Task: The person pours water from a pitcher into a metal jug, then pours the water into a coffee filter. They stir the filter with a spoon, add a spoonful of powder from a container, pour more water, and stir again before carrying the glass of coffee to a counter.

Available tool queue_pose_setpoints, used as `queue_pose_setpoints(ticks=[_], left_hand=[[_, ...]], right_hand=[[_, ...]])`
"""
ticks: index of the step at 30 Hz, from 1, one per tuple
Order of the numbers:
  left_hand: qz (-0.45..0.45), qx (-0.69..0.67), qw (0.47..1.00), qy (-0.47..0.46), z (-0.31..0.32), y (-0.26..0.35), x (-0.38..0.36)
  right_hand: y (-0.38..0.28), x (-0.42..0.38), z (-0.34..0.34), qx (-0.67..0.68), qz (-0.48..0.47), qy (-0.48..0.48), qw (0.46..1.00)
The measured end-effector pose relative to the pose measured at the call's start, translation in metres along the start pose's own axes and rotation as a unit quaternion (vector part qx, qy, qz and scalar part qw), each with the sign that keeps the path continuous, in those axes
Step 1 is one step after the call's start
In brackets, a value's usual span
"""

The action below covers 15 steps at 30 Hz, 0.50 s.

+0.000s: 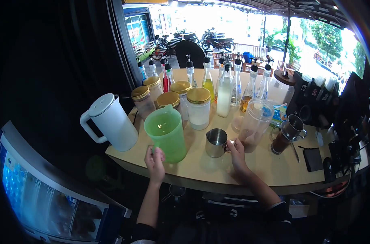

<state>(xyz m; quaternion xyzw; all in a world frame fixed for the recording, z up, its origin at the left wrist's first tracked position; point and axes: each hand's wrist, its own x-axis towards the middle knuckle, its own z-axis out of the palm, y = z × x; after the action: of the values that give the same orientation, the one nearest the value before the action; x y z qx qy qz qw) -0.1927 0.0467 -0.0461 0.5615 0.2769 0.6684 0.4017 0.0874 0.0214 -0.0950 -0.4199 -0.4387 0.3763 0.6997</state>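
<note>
At far left stands a white lidded pitcher (110,122), untouched. My left hand (154,159) has its fingers wrapped around the handle of the green plastic pitcher (167,133) at the counter's (274,166) near edge; it looks light and slightly flexible, best carried by that handle. My right hand (236,150) pinches the small steel milk jug's (216,142) handle; the jug looks rigid and slick. A clear plastic container (256,122) stands just beside.

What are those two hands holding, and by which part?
The left hand grips the green jug by its handle. The right hand holds the small metal jug by its handle.
</note>
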Motion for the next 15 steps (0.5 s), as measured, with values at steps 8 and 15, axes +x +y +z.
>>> queue_pose_setpoints(ticks=[8, 15], left_hand=[[-0.038, -0.025, 0.994, 0.097, -0.029, -0.001, 0.034], [-0.046, -0.033, 0.988, 0.143, -0.052, -0.027, 0.085]], right_hand=[[0.002, -0.001, -0.003, -0.005, -0.002, -0.011, 1.000], [-0.003, 0.000, -0.002, -0.027, 0.007, -0.004, 1.000]])
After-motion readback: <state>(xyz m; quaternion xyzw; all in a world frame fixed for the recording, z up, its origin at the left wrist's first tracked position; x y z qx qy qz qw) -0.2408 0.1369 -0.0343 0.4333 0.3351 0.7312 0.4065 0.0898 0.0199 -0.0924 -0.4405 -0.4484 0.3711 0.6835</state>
